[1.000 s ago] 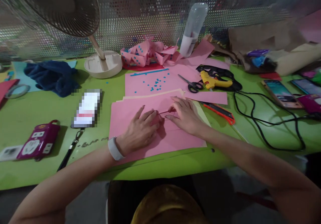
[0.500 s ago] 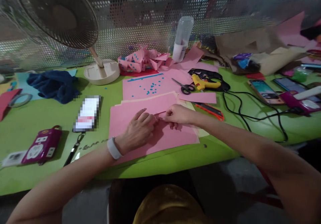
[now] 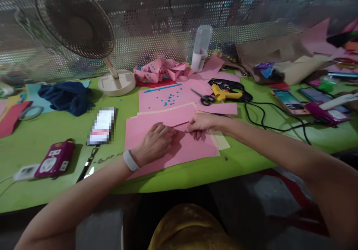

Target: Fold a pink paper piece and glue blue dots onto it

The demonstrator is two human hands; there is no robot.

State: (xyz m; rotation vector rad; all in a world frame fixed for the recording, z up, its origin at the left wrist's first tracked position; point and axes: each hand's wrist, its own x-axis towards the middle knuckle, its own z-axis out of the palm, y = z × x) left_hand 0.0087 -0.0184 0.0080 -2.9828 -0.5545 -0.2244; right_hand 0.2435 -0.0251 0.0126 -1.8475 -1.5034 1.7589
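Both hands work over a large pink sheet of paper (image 3: 140, 127), which lies on paler sheets. My left hand (image 3: 156, 141), with a white band at the wrist, rests on the sheet with its fingers curled together at the tips. My right hand (image 3: 201, 124) is just to its right, thumb and fingers pinched close to the paper. A thin dark red line (image 3: 180, 124) runs between the hands; whether it is a strip or a cut I cannot tell. What the fingertips hold is too small to make out. Above the right hand lie a pink paper strip (image 3: 220, 109) and black scissors (image 3: 206, 99).
Behind are blue dots on pink paper (image 3: 151, 97), a pink folded paper piece (image 3: 159, 71), a yellow glue gun (image 3: 226, 93), a bottle (image 3: 201, 48) and a fan (image 3: 117, 84). A phone (image 3: 102, 126) and purple power adapter (image 3: 57, 158) lie left; a black cable (image 3: 265, 125) loops right.
My right hand has shifted slightly right, away from my left hand, so more of the thin red line shows between them. The whole view has shifted a little.
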